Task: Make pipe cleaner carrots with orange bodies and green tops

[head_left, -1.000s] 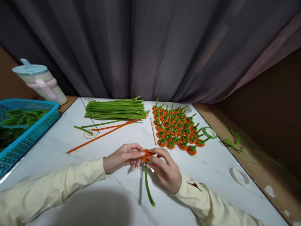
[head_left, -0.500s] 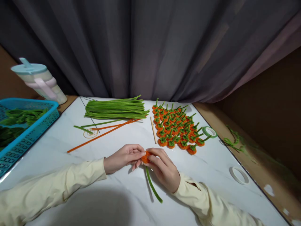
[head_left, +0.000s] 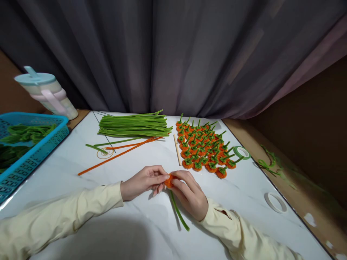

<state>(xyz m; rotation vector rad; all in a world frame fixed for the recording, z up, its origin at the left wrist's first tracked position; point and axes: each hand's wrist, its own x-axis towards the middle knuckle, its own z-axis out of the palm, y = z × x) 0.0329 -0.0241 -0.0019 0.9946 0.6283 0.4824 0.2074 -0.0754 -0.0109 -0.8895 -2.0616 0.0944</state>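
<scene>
Between my two hands is a small orange pipe-cleaner ball (head_left: 168, 181), like the orange pieces on the table. The thumb and fingers of my left hand (head_left: 149, 180) pinch its left side. My right hand (head_left: 189, 193) grips it from the right, fingers curled over and hiding part of it. A green pipe cleaner (head_left: 179, 213) hangs below the ball, curving down toward me; where it joins is hidden by my fingers. Beyond my right hand stand rows of finished orange pieces with green stems (head_left: 203, 144).
A bundle of green pipe cleaners (head_left: 132, 125) lies at the back, orange pipe cleaners (head_left: 119, 156) before it. A wooden stick (head_left: 177, 150), green tape (head_left: 241, 152) and a white ring (head_left: 275, 202) lie rightward. Left are a blue basket (head_left: 51, 144) and a tumbler (head_left: 50, 94).
Both hands keep hold of the orange ball with almost no movement. The hanging green pipe cleaner's lower end has swung slightly to the right.
</scene>
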